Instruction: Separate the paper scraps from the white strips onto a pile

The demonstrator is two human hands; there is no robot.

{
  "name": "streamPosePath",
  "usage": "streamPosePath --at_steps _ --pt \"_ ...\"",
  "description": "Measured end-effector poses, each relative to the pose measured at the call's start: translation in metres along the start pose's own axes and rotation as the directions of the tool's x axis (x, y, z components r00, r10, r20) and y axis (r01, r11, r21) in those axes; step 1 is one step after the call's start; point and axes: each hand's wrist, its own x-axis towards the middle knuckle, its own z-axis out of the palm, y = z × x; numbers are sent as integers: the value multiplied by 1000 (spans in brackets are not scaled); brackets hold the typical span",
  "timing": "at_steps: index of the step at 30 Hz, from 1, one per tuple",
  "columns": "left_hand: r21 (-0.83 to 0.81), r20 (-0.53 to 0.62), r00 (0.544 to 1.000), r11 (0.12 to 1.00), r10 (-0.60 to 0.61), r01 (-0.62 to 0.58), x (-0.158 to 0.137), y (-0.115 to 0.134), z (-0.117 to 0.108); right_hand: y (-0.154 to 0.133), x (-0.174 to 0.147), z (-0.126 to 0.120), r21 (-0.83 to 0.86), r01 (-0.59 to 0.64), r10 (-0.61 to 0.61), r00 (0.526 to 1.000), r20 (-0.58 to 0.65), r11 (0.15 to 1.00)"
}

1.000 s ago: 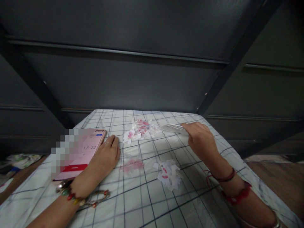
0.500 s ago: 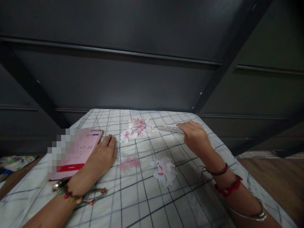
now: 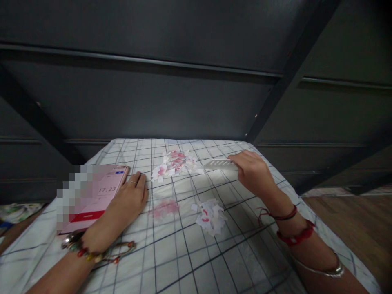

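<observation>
Between its fingertips and thumb, my right hand (image 3: pixel 252 168) grips a flat grey tool with slanted pale slots (image 3: pixel 219 164); its exact kind is not plain. The tool's left end reaches the right edge of a pile of torn white and pink paper scraps (image 3: pixel 176 163). My left hand (image 3: pixel 131 198) lies flat on the checked cloth, fingers stretched out and holding nothing. Beside that hand, partly under the wrist, is a pink phone (image 3: pixel 105 190) with a timer on its screen. A smaller heap of white scraps (image 3: pixel 211 216) with a red mark sits nearer to me.
The checked white tablecloth (image 3: pixel 183 261) has a pinkish patch (image 3: pixel 165 209) between the hands. A dark panelled wall (image 3: pixel 171 102) rises directly behind the table's far edge. Patterned fabric (image 3: pixel 20 214) lies beyond the left side, and wooden floor shows at right.
The grey tool has tilted so that more of its slotted face shows, its end still at the far pile. My left hand stays in place. The view has shifted slightly.
</observation>
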Motion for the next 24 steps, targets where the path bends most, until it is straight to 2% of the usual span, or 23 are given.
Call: streamPosePath --at_steps 4,8,13,18,24 --pt "11 9 1000 1000 9 -9 0 0 0 -4 2 -5 -18 -8 7 999 -39 1000" --pt "18 20 1000 1000 8 -8 1 0 -1 -9 4 1 -51 -6 5 1000 -12 999" --pt "21 18 1000 1000 2 -2 1 -1 0 -6 4 -2 -24 37 -37 999 1 999" --pt "-14 16 1000 1000 14 -13 0 -2 2 -5 4 -5 -42 -11 10 999 -31 999" --pt "-7 31 999 1000 11 -11 1 -2 3 -10 4 -2 13 20 -20 1000 6 1000"
